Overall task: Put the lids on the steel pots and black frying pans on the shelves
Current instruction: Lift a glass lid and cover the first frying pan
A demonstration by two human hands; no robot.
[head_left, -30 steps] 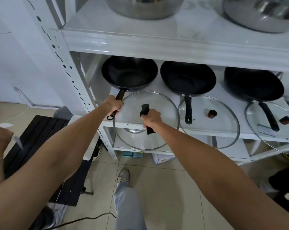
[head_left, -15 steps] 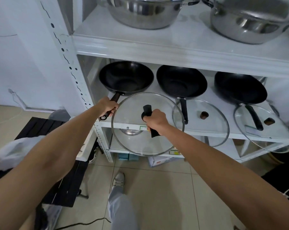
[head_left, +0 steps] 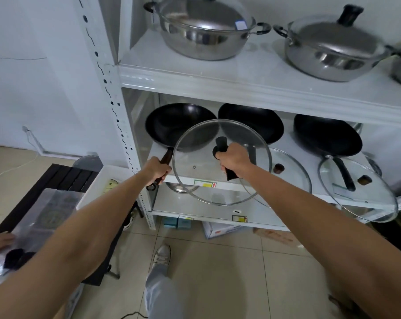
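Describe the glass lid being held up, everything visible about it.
The glass lid is a round, clear dome with a thin metal rim, a small vent hole and a long black handle at its centre. The right hand grips that handle, holding the lid tilted in the air before the middle shelf, its upper edge overlapping the leftmost black frying pan. It rests on nothing. The left hand holds that pan's handle.

Black frying pans [head_left: 178, 125]; clear glass lid [head_left: 220, 162], black knob; white shelves [head_left: 264, 88].

Clear glass lid [head_left: 204, 178] with metal rim; matt black frying pan [head_left: 172, 125]; glossy polished steel pot [head_left: 204, 35]; smooth white shelf [head_left: 252, 86].
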